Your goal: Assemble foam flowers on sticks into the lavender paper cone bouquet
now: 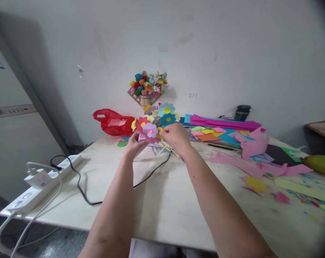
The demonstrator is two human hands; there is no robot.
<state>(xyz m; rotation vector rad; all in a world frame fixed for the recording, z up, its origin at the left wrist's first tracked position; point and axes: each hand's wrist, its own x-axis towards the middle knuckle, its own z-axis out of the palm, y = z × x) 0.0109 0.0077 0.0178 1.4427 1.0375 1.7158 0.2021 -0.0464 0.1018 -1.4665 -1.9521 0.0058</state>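
Observation:
My left hand [135,146] is closed on the near left side of a bunch of paper flowers, its thumb by a lilac flower [150,130] with a pink centre. A red flower [142,123] stands just above that hand. From the right, my right hand [176,135] pinches at the edge of a yellow paper flower [160,133]. Behind its fingers are a teal flower [168,120] and a light blue flower [166,109], both with yellow centres. Several pale sticks [165,147] show below the bunch. The exact grip of the fingertips is partly hidden.
A red plastic bag [111,123] lies behind on the left. Coloured paper sheets [227,123] and pink scraps [240,163] cover the right side. A white power strip [44,184] runs along the left edge, with a black cable [83,193] across the table [175,204].

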